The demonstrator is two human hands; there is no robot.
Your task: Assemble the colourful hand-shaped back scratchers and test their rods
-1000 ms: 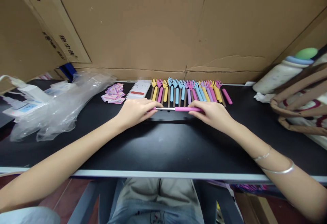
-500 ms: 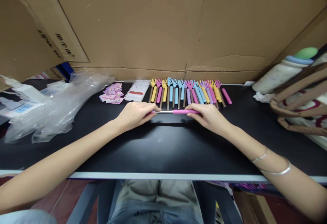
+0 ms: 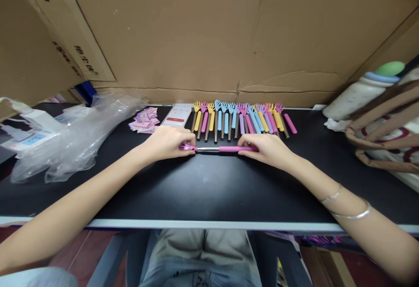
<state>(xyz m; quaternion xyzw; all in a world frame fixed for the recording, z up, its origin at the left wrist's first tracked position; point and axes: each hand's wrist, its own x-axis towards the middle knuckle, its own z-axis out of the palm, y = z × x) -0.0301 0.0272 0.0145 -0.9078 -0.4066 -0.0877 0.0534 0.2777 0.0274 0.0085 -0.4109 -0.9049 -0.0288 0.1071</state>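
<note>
Between my hands a pink back scratcher (image 3: pixel 228 149) lies level from left to right, its metal rod (image 3: pixel 208 149) showing in the middle. My left hand (image 3: pixel 173 142) is closed on the pink claw end, partly covering it. The fingers of my right hand (image 3: pixel 262 147) are wrapped round the far end of the pink grip. Just beyond is a row of back scratchers (image 3: pixel 226 119) with yellow, pink, blue and purple claws, set side by side with loose coloured grips among them. A separate pink grip (image 3: pixel 290 123) lies at the row's right end.
Left of the row are a phone (image 3: pixel 177 115) and a pile of small printed cards (image 3: pixel 145 120). Clear plastic bags (image 3: pixel 78 143) and a power strip (image 3: pixel 28 137) lie farther left. At right stand a bottle (image 3: pixel 355 95) and a bag with brown handles (image 3: pixel 382 129). Cardboard (image 3: pixel 196 29) walls the back.
Both hands have brought the pink back scratcher slightly nearer to me. My left hand has shifted a little left, and more of the pink claw shows in it.
</note>
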